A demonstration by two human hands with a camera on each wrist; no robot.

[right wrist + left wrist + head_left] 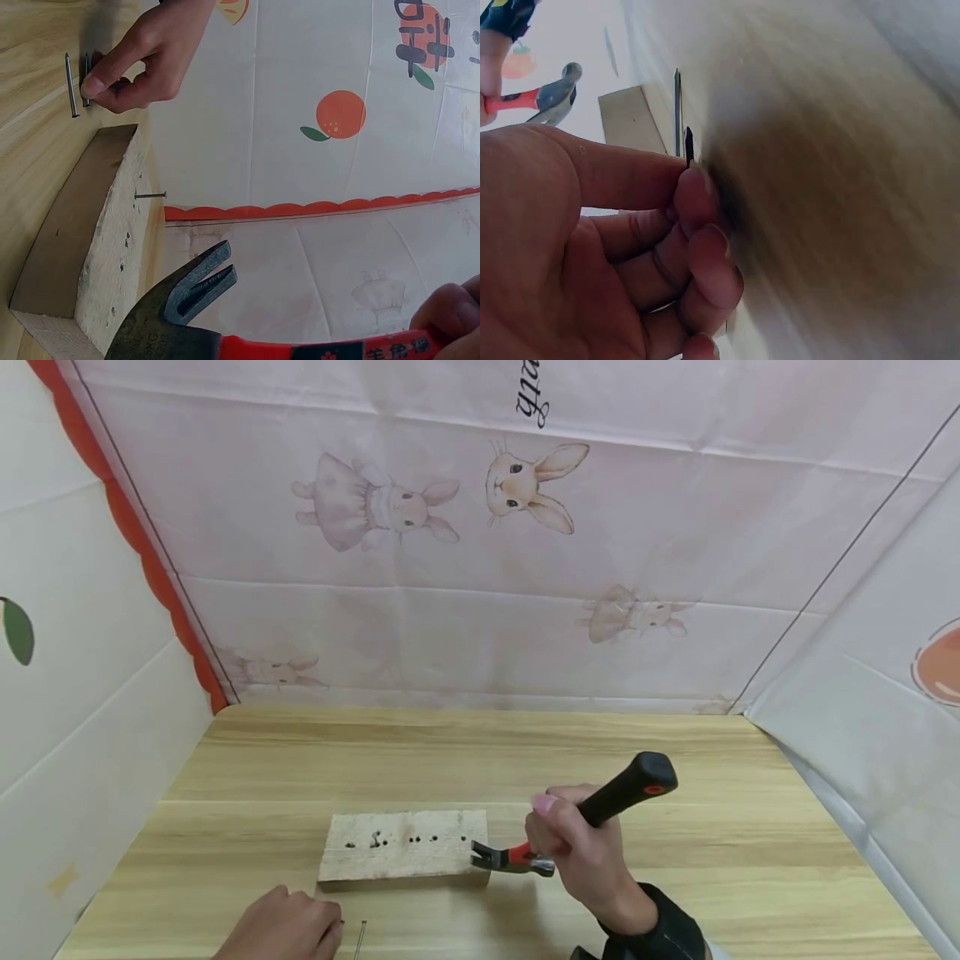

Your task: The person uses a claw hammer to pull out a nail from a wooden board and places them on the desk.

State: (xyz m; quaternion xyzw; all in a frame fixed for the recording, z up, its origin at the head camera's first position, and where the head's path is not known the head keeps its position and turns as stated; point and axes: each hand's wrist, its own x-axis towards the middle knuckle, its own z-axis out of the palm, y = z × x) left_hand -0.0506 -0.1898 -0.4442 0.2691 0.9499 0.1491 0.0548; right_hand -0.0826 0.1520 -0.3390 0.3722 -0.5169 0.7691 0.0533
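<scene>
My right hand (588, 852) grips a claw hammer (630, 789) by its black and red handle, the head low beside the right end of a wooden block (405, 864). Several dark holes run in a row along the block's top face. One nail (150, 196) sticks up from it in the right wrist view. At the near side, my left hand (281, 927) is low over the table, pinching a nail (689, 142) between thumb and forefinger, its pointed end showing. Another nail (71, 86) lies on the table just beside those fingers.
The light wood table (480, 752) extends around the block. A pink sheet (420, 635) printed with rabbits hangs behind its far edge, and pale sheets (90, 635) close off both sides.
</scene>
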